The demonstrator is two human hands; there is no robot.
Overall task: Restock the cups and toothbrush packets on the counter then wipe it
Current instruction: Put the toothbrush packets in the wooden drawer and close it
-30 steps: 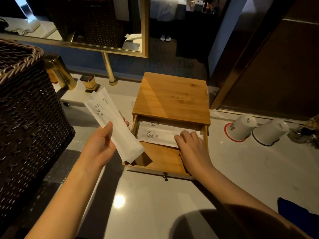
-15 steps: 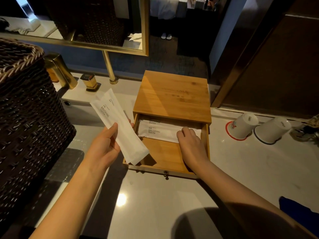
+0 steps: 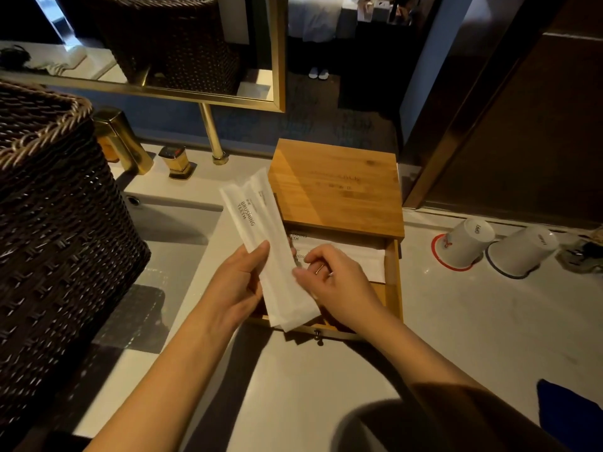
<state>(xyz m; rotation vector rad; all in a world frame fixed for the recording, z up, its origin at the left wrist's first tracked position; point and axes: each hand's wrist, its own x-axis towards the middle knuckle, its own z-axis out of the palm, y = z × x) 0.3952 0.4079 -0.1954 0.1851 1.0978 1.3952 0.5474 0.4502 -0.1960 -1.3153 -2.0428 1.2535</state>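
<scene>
My left hand [image 3: 238,285] holds white toothbrush packets [image 3: 261,230] marked "BRUSHING TEETH", tilted over the left side of the open drawer [image 3: 391,282] of a wooden box [image 3: 336,187]. At their right edge my right hand [image 3: 339,285] has its thumb and curled fingers pinched on them. More white packets [image 3: 355,256] lie flat at the back of the drawer. Two white cups stand upside down on the counter [image 3: 456,321] to the right, one with a red rim [image 3: 466,243] and one with a blue rim [image 3: 522,249].
A tall dark wicker basket [image 3: 58,243] fills the left side beside the sink [image 3: 176,223] and gold faucet [image 3: 120,138]. A dark blue cloth [image 3: 567,412] lies at the counter's lower right. A gold-framed mirror hangs behind.
My right hand has left the packets in the drawer and come up to those in my left hand. My left hand has shifted right, over the drawer.
</scene>
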